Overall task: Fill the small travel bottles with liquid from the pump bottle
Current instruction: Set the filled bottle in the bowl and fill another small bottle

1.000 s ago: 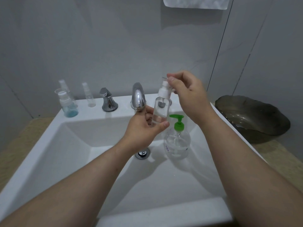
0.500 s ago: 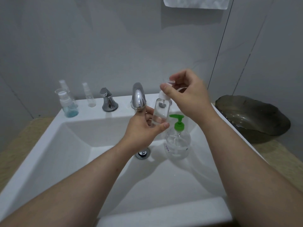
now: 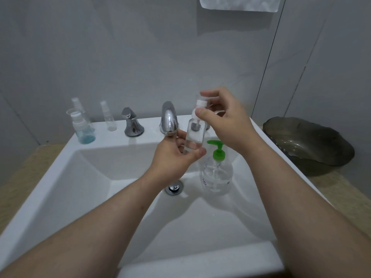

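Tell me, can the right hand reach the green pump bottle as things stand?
Likely not yet: the right hand pinches the top of the small bottle that the left hand holds. The pump bottle stands close below, unblocked.

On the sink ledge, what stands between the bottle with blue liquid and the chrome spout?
In the head view, a small clear bottle and the chrome tap handle stand there.

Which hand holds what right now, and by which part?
Left hand grips the small clear bottle round its lower body. Right hand pinches that bottle's white top between thumb and fingers.
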